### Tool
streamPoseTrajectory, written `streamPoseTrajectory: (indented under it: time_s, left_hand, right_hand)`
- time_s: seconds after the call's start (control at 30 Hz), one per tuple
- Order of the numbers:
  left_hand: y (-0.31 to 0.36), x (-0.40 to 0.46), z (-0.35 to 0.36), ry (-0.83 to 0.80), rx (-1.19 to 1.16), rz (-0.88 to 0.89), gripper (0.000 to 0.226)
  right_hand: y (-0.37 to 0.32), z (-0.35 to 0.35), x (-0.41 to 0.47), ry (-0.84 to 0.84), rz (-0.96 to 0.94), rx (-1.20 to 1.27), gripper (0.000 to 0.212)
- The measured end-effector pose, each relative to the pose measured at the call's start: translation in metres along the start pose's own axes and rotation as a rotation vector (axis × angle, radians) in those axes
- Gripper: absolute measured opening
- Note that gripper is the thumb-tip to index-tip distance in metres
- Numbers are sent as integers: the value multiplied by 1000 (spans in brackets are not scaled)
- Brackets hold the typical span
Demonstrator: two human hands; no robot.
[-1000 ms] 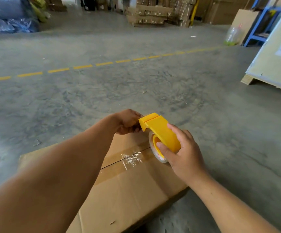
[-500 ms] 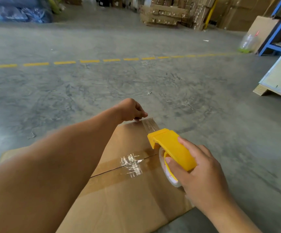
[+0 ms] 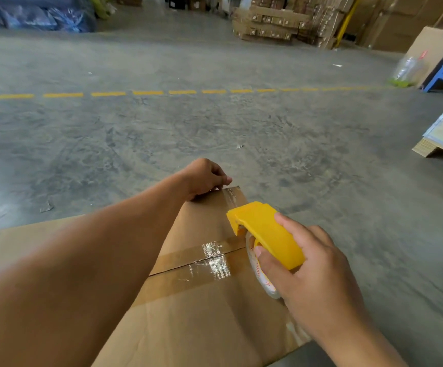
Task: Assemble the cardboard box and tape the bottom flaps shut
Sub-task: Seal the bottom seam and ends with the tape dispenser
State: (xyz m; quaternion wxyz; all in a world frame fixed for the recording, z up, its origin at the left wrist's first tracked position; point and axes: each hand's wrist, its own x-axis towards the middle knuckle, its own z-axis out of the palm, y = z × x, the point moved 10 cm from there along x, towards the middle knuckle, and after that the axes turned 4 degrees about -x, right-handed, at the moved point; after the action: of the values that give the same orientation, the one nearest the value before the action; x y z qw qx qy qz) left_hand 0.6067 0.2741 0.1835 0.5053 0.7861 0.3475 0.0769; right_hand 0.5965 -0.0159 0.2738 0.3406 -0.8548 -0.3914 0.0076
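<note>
box: cardboard box (image 3: 193, 308) on the concrete floor (image 3: 215, 128), bottom flaps up, centre seam under clear tape (image 3: 215, 260)
new strip: tape runs from the far edge, near the left fingers, back to the dispenser
left hand (image 3: 204, 178): grip curled over the far box edge, pressing the tape end
right hand (image 3: 307, 266): grip clamped on the yellow tape dispenser (image 3: 265, 234), above the right side of the box
writing: red print on the tape roll (image 3: 261, 274), too blurred to read
background: dashed yellow line (image 3: 148, 92), stacked cartons (image 3: 273, 25)

Left arm is reaching forward, left hand (image 3: 206, 178) curling fingers down at the far end; right hand (image 3: 309, 268) is gripping, thumb and fingers wrapping round.
</note>
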Motion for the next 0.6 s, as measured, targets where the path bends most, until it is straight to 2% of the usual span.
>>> streamPoseTrajectory:
  time_s: [0.2,0.43,0.6]
  left_hand:
    - [9,-2,3,3,99,65,26]
    - [-4,-1,-5,35,41,43,26]
    - [-6,-1,-6,55,84,46,24]
  right_hand:
    - [8,-6,1,-9,41,54,67]
    - [1,7,-5,8,58,94,68]
    - [-1,8,-4,15,57,86,64]
